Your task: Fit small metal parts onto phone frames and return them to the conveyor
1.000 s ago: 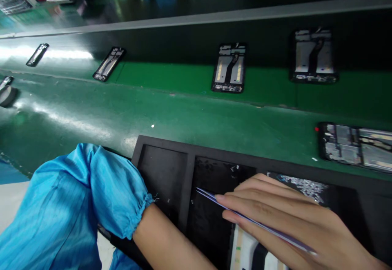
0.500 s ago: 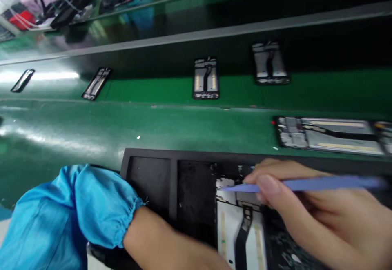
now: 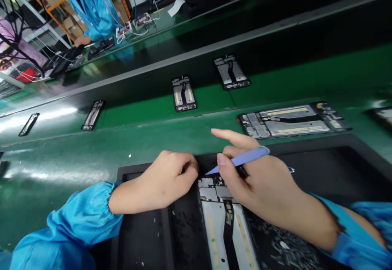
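An opened phone point(image 3: 216, 225) with a silver midframe and a black flex cable lies in a black tray point(image 3: 134, 170). My right hand point(image 3: 266, 184) holds a blue-violet plastic pry stick point(image 3: 249, 155) between thumb and fingers, index finger stretched out. The stick's pointed tip is at the phone's top edge. At the top left corner of the phone is my left hand point(image 3: 162, 180), its fingers curled together and their tips pressed down there. What they grip, if anything, is hidden.
Behind the tray lies another opened phone point(image 3: 294, 119). Several more stand in a row on the green bench, including one phone point(image 3: 183, 93) in the middle. Small scraps point(image 3: 288, 249) lie in the tray's right part. A person in a blue sleeve point(image 3: 94, 4) works across the bench.
My left hand has risen from low beside the phone to its top left corner. My right hand still holds the pry stick, now tipped more upright at the phone's top edge. The view has shifted.
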Motion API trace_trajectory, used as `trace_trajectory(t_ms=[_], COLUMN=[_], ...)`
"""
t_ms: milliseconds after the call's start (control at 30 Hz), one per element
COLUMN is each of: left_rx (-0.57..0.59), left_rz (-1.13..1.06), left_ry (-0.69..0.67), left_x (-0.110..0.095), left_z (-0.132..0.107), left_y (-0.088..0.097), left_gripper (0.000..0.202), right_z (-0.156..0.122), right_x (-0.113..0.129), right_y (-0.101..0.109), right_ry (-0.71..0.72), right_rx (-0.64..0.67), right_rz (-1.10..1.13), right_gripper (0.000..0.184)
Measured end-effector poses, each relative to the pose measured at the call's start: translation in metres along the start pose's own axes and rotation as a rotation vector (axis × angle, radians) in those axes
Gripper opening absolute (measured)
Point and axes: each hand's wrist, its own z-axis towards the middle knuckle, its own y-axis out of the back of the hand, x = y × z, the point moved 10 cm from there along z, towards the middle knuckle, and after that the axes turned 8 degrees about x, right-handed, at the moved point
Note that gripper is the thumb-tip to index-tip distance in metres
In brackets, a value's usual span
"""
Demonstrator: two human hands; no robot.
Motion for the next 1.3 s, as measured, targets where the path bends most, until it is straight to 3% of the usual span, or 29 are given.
trace_trajectory(t_ms=[133, 267, 467, 600, 733, 867, 1033, 1300], left_rx=[0.174, 0.277, 0.255, 0.225, 0.207, 0.21, 0.209, 0.246], left_rz=[-0.124, -0.364, -0.454, -0.487, -0.54, -0.58, -0.62, -0.652], left_ry=[0.106, 0.169, 0.158, 0.166, 0.165, 0.193, 0.172, 0.202], left_x=[0.01, 0.018, 0.021, 0.026, 0.028, 0.03, 0.032, 0.033], left_z=[-0.003, 0.0, 0.005, 0.007, 0.01, 0.011, 0.013, 0.013], left_y=[-0.015, -0.031, -0.038, -0.041, -0.042, -0.043, -0.044, -0.045], left_gripper=[0.027, 0.025, 0.023, 0.02, 0.02, 0.02, 0.017, 0.013], right_z=[-0.002, -0.005, -0.007, -0.006, -0.002, 0.004, 0.008, 0.011], right_x=[-0.002, 0.0, 0.012, 0.011, 0.002, -0.02, -0.043, -0.051], right_y=[-0.004, -0.006, -0.005, -0.004, 0.011, 0.023, 0.022, 0.02], right_ry=[-0.011, -0.007, 0.111, 0.116, 0.032, -0.12, -0.257, -0.325], right_rx=[0.006, 0.006, -0.035, -0.033, -0.074, -0.113, -0.095, -0.049], right_rz=[-0.038, -0.048, -0.085, -0.07, -0.028, 0.087, 0.252, 0.282], right_gripper=[0.031, 0.037, 0.034, 0.026, 0.009, 0.007, 0.009, 0.007])
